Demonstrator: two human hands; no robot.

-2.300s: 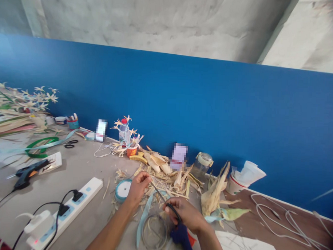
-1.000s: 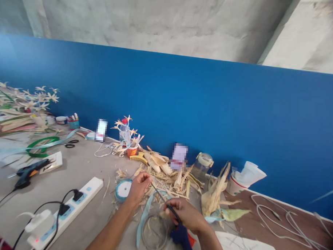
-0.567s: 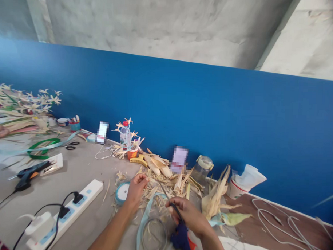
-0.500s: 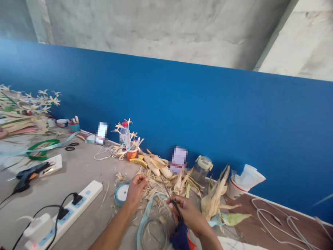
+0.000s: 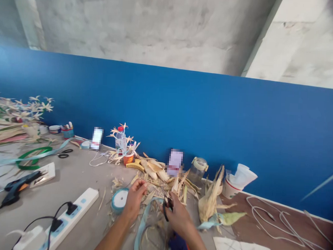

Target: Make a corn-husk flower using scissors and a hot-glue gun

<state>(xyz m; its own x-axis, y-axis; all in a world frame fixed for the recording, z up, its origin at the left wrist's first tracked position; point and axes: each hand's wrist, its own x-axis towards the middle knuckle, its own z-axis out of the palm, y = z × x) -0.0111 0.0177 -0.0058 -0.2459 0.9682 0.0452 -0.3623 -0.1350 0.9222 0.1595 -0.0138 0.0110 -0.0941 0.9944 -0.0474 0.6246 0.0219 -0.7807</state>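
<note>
My right hand point(image 5: 178, 213) is closed on a pair of black-handled scissors point(image 5: 167, 208), held over the scattered husk scraps. To its left, my left hand point(image 5: 136, 197) has its thumb and fingertips pinched together; whatever lies between them is too small to make out. A roll of light-blue ribbon point(image 5: 120, 200) lies beside my left wrist. Between my forearms are a loose blue ribbon point(image 5: 142, 222) and a coil of thin wire point(image 5: 152, 241). Partly hidden under my right forearm is a dark-blue glue gun point(image 5: 177, 245). Dry corn husks point(image 5: 154, 168) lie piled beyond both hands.
On the left are a white power strip point(image 5: 77, 213) with plugs and a black glue gun point(image 5: 19, 187). Husk flowers in an orange cup point(image 5: 128, 159), a lidded jar point(image 5: 198, 169) and a paper cup point(image 5: 231, 188) line the blue partition point(image 5: 183, 111). White cables point(image 5: 285, 227) lie right.
My right hand has moved up and slightly left with the scissors, whose handles now show near the fingers. My left hand stays pinched in about the same place. The view has shifted slightly.
</note>
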